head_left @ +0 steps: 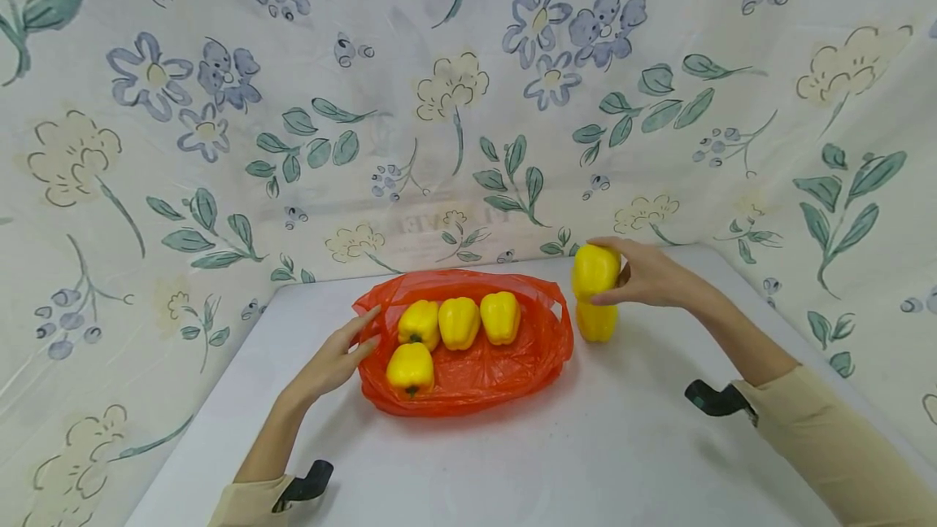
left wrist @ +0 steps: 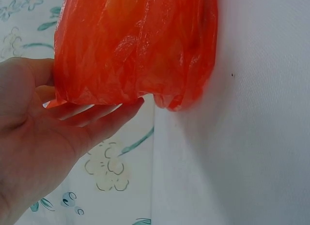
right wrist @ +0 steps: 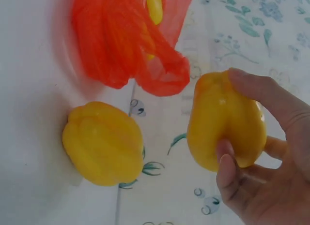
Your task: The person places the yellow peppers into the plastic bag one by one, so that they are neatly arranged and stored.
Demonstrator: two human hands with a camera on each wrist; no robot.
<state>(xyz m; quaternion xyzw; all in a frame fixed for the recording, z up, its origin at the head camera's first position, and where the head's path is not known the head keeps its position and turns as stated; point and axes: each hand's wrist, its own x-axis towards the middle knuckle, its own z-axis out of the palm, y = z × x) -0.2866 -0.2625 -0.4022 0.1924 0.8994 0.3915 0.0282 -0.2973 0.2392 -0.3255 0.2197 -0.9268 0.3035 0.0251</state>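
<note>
My right hand (head_left: 647, 275) grips a yellow bell pepper (right wrist: 225, 121) between thumb and fingers. It holds this pepper in the air above a second yellow bell pepper (right wrist: 104, 142), which rests on the table. The held one is apart from the lower one in the right wrist view. My left hand (head_left: 333, 360) touches the left edge of a red plastic bag (head_left: 476, 364), its fingers extended along the side. Several yellow bell peppers (head_left: 459, 324) sit inside the wide-open bag, toward its left and back. The left wrist view shows the bag's outer side (left wrist: 135, 51) against the fingers.
The white table (head_left: 512, 462) meets a flower-printed sheet (head_left: 439, 120) along its back edge. A black wrist device (head_left: 717, 398) is on the right forearm, and another wrist device (head_left: 307, 485) is on the left. The bag's right handle loop (right wrist: 167, 77) hangs near the pepper on the table.
</note>
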